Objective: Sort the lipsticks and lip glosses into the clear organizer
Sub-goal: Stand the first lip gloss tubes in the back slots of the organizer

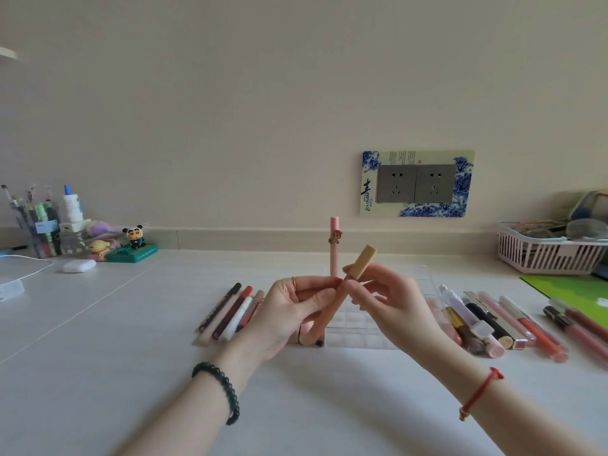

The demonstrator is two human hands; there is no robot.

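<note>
Both my hands hold one peach lip gloss [329,311] above the clear gridded organizer [358,327] on the white table. My left hand [289,314] grips the tube's body. My right hand [391,297] pinches its tan cap [363,265], which tilts up and to the right. A pink tube [334,245] with a small charm stands upright in a back cell of the organizer. A pink item [307,337] lies at the organizer's front left, partly hidden by my left hand. Several lip pencils [230,311] lie to the left, and several lipsticks and glosses [493,320] to the right.
A pink slatted basket [546,255] stands at the back right, with a green mat [572,287] in front of it. At the back left are a pen cup [38,225], a glue bottle [72,205], small figurines [133,241] and a white case [79,265].
</note>
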